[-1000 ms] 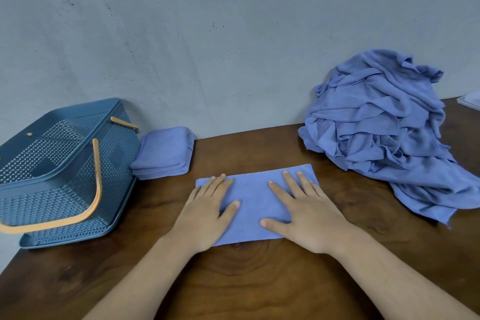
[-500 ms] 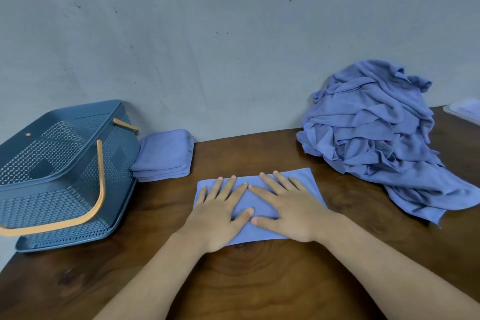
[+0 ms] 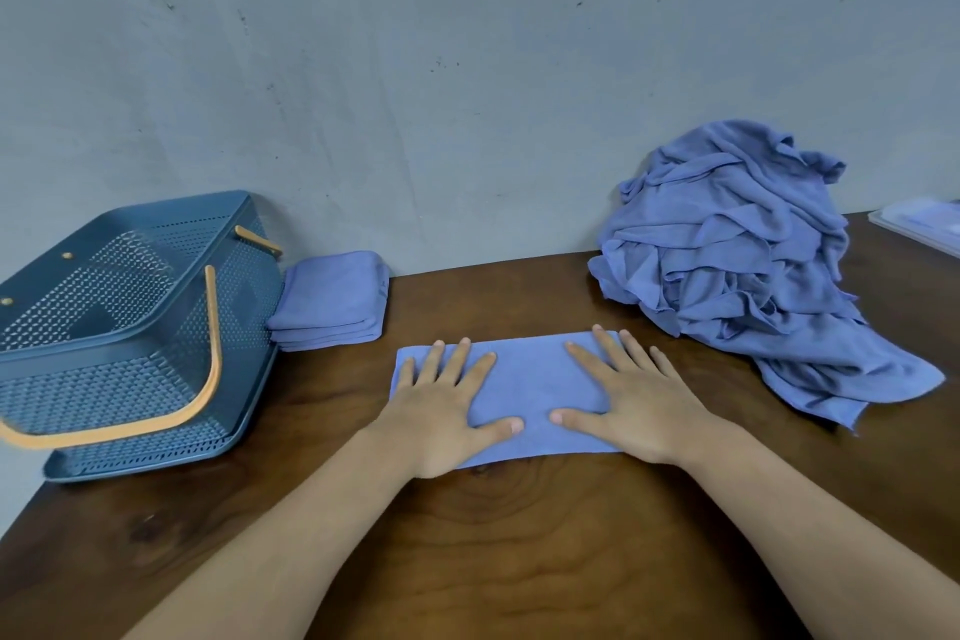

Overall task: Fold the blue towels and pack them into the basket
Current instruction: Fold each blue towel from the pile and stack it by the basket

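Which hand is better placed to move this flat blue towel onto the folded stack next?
Left, likely. The left hand presses the left end of the flat blue towel, nearer the stack of folded blue towels; the right hand presses its far end.

A dark brown wooden worktop (image 3: 519, 561) with swirling grain fills the lower half of the view, its left edge running off at a slant at the lower left. Behind it rises a grey-blue wall (image 3: 467, 68), marked with small dark specks and faint scuffs. At the far right a pale, flat translucent tray (image 3: 919, 226) lies on the worktop, partly out of frame
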Tool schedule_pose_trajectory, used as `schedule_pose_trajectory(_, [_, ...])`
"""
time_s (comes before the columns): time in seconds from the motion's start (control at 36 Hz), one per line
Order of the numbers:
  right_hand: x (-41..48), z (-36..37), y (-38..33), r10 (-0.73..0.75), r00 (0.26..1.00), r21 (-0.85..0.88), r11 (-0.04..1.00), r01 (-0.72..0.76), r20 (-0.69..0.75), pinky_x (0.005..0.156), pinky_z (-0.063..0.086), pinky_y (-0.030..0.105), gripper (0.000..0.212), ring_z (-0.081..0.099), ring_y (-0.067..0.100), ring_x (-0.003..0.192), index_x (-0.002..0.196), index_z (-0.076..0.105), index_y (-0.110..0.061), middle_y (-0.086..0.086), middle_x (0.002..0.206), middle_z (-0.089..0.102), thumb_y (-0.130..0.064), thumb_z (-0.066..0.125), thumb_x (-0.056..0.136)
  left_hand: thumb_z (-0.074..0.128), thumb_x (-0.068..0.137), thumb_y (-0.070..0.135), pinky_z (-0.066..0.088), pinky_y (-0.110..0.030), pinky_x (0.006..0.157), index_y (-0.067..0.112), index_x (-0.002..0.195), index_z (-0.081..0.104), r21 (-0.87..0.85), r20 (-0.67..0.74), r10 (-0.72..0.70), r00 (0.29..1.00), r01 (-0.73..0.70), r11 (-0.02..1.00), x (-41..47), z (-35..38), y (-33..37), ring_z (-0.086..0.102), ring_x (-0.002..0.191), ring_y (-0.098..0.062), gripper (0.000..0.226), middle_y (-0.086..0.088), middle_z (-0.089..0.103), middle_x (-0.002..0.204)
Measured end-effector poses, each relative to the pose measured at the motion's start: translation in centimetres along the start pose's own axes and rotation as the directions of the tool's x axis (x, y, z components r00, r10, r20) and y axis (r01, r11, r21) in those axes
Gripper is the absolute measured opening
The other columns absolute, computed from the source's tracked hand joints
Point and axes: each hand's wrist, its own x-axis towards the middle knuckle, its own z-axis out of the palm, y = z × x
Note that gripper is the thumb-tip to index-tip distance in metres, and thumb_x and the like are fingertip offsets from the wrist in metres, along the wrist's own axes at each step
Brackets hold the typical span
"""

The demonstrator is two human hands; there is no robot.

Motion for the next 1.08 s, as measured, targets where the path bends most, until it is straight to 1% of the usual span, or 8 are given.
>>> schedule_pose_trajectory(0.08, [-0.2, 0.1, -0.2, 0.002, 1.000, -0.001, 1.000, -0.002, -0.007, 0.131, -0.004, 0.052, 0.110, -0.019, 0.022, 0.161, 0.162, -0.012, -0.054, -0.011, 0.173, -0.024, -0.109, 0.013, 0.070, 0.015, 0.094, 0.088, -0.001, -0.059, 0.130, 0.039, 0.168, -0.009, 0.045, -0.071, 0.012, 0.997, -0.009, 0.999, -0.4, -0.2, 0.7, -0.018, 0.162, -0.024, 0.091, 0.008, -0.017, 0.176])
schedule_pose_trajectory(0.17, [-0.2, 0.3, -0.2, 0.005, 1.000, 0.015, 1.000, -0.004, -0.026, 0.131, -0.004, 0.052, 0.109, -0.018, 0.022, 0.162, 0.162, -0.010, -0.055, -0.012, 0.174, -0.023, -0.108, 0.016, 0.071, 0.022, 0.102, 0.077, -0.002, -0.054, 0.131, 0.040, 0.168, -0.003, -0.067, -0.124, 0.030, 0.992, -0.039, 0.997, -0.9, 0.6, 2.5, -0.016, 0.162, -0.012, 0.080, 0.015, -0.013, 0.176])
schedule_pose_trajectory(0.53, [-0.7, 0.0, 0.4, -0.034, 0.999, 0.011, 0.999, 0.034, 0.005, 0.130, -0.004, 0.056, 0.112, -0.019, 0.021, 0.161, 0.163, -0.011, -0.053, -0.014, 0.173, -0.022, -0.110, 0.014, 0.069, 0.013, 0.097, 0.084, -0.010, -0.056, 0.129, 0.048, 0.164, -0.014, -0.040, -0.091, 0.028, 0.995, -0.032, 0.999, -1.3, 1.9, 3.7, -0.029, 0.158, -0.012, 0.081, 0.018, -0.025, 0.172])
schedule_pose_trajectory(0.67, [0.1, -0.3, 1.6, -0.018, 0.994, 0.122, 0.992, 0.031, -0.105, 0.130, 0.009, 0.045, 0.079, 0.007, 0.012, 0.159, 0.163, 0.020, -0.052, -0.024, 0.172, 0.009, -0.089, 0.021, 0.093, 0.015, 0.098, 0.083, -0.013, -0.055, 0.129, 0.049, 0.164, -0.015, -0.073, -0.058, 0.034, 0.998, -0.038, 0.997, -1.3, 1.6, 3.6, -0.031, 0.156, -0.009, 0.080, 0.020, -0.027, 0.171])
schedule_pose_trajectory(0.78, [2.4, -1.2, 1.9, 0.017, 0.974, 0.113, 0.994, 0.009, -0.224, 0.112, 0.035, 0.042, 0.050, 0.037, 0.016, 0.134, 0.153, 0.045, -0.039, -0.018, 0.151, 0.043, -0.052, 0.042, 0.105, 0.012, 0.097, 0.084, -0.011, -0.055, 0.129, 0.050, 0.164, -0.014, -0.058, -0.106, 0.021, 0.994, -0.028, 0.998, -1.3, 1.9, 3.6, -0.030, 0.157, -0.008, 0.079, 0.021, -0.026, 0.171])
schedule_pose_trajectory(0.89, [5.2, -3.8, 1.7, 0.080, 0.995, 0.109, 0.991, -0.073, -0.066, 0.090, 0.047, 0.041, 0.032, 0.048, 0.021, 0.113, 0.111, 0.063, -0.029, -0.007, 0.113, 0.058, -0.049, 0.063, 0.085, 0.010, 0.096, 0.085, -0.011, -0.055, 0.130, 0.050, 0.164, -0.014, -0.052, -0.132, 0.021, 0.991, -0.028, 0.998, -1.3, 2.3, 3.8, -0.030, 0.157, -0.008, 0.079, 0.021, -0.025, 0.172])
schedule_pose_trajectory(0.97, [7.0, -5.9, 1.0, 0.108, 0.983, 0.023, 0.993, -0.112, 0.147, 0.063, 0.035, 0.037, 0.034, 0.048, 0.022, 0.073, 0.072, 0.044, -0.018, 0.004, 0.074, 0.048, -0.045, 0.064, 0.073, 0.011, 0.097, 0.084, -0.010, -0.055, 0.130, 0.050, 0.164, -0.013, -0.060, -0.148, 0.021, 0.989, -0.031, 0.998, -1.3, 2.4, 4.0, -0.029, 0.157, -0.007, 0.079, 0.021, -0.023, 0.172])
schedule_pose_trajectory(1.08, [8.3, -7.2, 0.3, 0.070, 0.961, 0.041, 0.996, -0.083, 0.268, 0.057, 0.020, 0.038, 0.040, 0.025, 0.019, 0.061, 0.067, 0.031, -0.019, 0.002, 0.067, 0.030, -0.033, 0.068, 0.074, 0.012, 0.097, 0.084, -0.011, -0.054, 0.130, 0.050, 0.164, -0.012, -0.078, -0.147, 0.021, 0.989, -0.033, 0.996, -1.4, 2.3, 3.9, -0.030, 0.156, -0.006, 0.079, 0.022, -0.024, 0.172])
